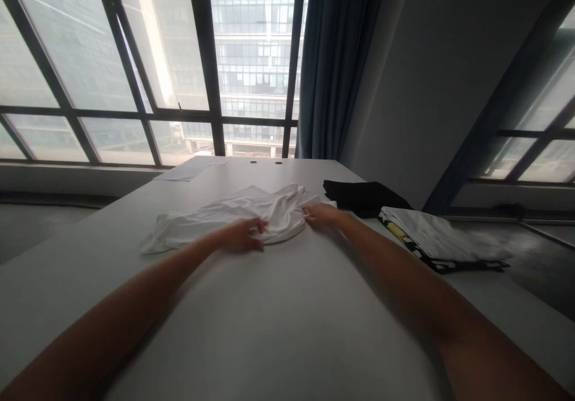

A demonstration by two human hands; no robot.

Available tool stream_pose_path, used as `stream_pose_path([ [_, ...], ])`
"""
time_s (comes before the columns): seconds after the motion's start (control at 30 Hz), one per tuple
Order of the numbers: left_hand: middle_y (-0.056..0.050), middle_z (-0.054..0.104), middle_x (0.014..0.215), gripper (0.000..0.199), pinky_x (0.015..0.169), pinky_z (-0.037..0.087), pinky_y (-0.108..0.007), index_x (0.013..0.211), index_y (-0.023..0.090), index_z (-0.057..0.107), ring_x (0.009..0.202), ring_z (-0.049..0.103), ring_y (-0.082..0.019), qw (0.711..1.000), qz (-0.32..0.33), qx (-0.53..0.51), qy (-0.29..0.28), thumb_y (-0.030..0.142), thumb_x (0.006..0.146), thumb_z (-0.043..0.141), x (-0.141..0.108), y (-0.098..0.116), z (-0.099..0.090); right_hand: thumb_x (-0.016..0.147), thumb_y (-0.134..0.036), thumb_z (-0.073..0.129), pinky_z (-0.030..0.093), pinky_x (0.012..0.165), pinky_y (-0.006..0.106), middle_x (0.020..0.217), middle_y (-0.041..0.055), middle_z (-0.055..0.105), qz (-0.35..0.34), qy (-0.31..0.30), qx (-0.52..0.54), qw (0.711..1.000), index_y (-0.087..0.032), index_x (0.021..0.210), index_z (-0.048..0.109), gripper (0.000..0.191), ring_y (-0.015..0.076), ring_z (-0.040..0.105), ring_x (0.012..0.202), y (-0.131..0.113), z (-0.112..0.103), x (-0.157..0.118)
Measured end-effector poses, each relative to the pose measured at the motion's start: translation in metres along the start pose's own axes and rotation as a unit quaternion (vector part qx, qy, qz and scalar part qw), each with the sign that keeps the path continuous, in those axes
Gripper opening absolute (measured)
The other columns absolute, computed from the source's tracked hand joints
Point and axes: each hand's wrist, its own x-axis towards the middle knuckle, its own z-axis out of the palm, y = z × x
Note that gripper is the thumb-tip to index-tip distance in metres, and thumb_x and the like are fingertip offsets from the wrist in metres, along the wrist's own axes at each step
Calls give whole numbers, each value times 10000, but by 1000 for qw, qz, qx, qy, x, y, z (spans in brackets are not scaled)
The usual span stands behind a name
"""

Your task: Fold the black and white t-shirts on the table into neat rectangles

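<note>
One white garment (204, 218) lies crumpled on the middle of the white table (274, 323), in front of the person and beyond a bare stretch of tabletop. Its long axis runs mostly crosswise, left to right, with the left end a little nearer the person; that end lies flatter, while the right part is bunched into folds. Which end is the collar or hem, I cannot tell.

Both hands meet its near side, right of its middle, probably because the loose folds and the closest edge are easiest to reach there. The left hand (242, 235) curves at the near edge, thumb and fingers slightly apart; whether cloth is pinched between them I cannot tell. The right hand (320, 214) appears narrowed on a gathered fold near the right end. Their spacing seems to keep the stretch between them under control.

Just to the right rests a folded black cloth (366, 197), and nearer, a pale folded cloth (442, 233) atop a patterned cloth (401, 237), apparently set aside to leave the middle free. Far left, white paper (188, 169) lies along the table's edge.
</note>
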Motion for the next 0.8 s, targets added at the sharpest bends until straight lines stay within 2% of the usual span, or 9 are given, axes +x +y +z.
stream_pose_path([
  [0.1, -148, 326, 1657, 980, 1212, 292, -466, 1498, 222, 456, 1487, 356, -356, 989, -101, 100, -46, 601, 667, 810, -43, -27, -41, 901, -416, 675, 499, 1011, 317, 1301, 88, 711, 22, -18, 42, 999, -227, 1336, 680, 475, 273, 667, 1178, 27, 5, -5],
  [0.17, -129, 298, 1671, 992, 1196, 327, -452, 1534, 242, 430, 1492, 350, -359, 974, -169, 144, -53, 662, 694, 748, -69, -45, -66, 905, -364, 668, 507, 970, 290, 1262, 86, 727, 41, -7, 42, 998, -222, 1274, 715, 398, 255, 679, 1138, 41, 7, -10],
  [0.23, -131, 341, 1652, 955, 1153, 390, -418, 1524, 228, 461, 1464, 397, -367, 955, -231, 185, -13, 704, 728, 685, -90, -60, -82, 915, -271, 629, 506, 933, 283, 1243, 102, 731, 65, 18, 20, 997, -205, 1193, 747, 309, 252, 685, 1109, 49, 8, -15],
  [0.37, -183, 490, 1550, 807, 1094, 434, -454, 1473, 163, 538, 1366, 510, -408, 906, -305, 280, 90, 646, 830, 596, -113, -75, -89, 909, -187, 571, 499, 873, 294, 1219, 132, 734, 79, 58, -25, 995, -189, 1118, 759, 282, 264, 696, 1068, 53, 5, -27],
  [0.47, -171, 573, 1478, 651, 1060, 450, -485, 1429, 199, 589, 1314, 558, -408, 869, -333, 337, 140, 561, 890, 538, -121, -76, -83, 867, -181, 605, 504, 819, 303, 1102, 147, 759, 90, 45, -47, 994, -185, 1040, 773, 242, 273, 711, 1000, 58, -3, -37],
  [0.53, -159, 566, 1488, 583, 1034, 474, -483, 1425, 214, 591, 1313, 561, -394, 853, -353, 345, 168, 459, 899, 529, -125, -76, -81, 816, -188, 666, 513, 782, 310, 999, 142, 764, 118, 7, -37, 992, -177, 932, 780, 163, 276, 715, 940, 64, -10, -44],
  [0.63, -155, 590, 1463, 590, 975, 514, -475, 1420, 212, 593, 1259, 604, -386, 838, -388, 335, 185, 301, 838, 564, -131, -73, -83, 725, -213, 774, 534, 713, 337, 784, 101, 724, 176, -111, 53, 977, -152, 776, 745, 84, 254, 702, 770, 73, -21, -56],
  [0.7, -164, 643, 1394, 607, 937, 528, -479, 1412, 206, 603, 1195, 643, -395, 834, -402, 330, 187, 248, 806, 575, -136, -71, -87, 651, -246, 856, 545, 669, 351, 676, 68, 677, 194, -188, 107, 957, -141, 705, 714, 185, 220, 671, 653, 75, -28, -65],
  [0.8, -193, 691, 1306, 564, 896, 531, -502, 1389, 188, 622, 1124, 671, -426, 825, -418, 320, 207, 286, 836, 565, -147, -68, -95, 576, -387, 932, 559, 669, 339, 674, 52, 676, 157, -263, 196, 931, -138, 746, 732, 363, 183, 652, 608, 73, -37, -78],
])
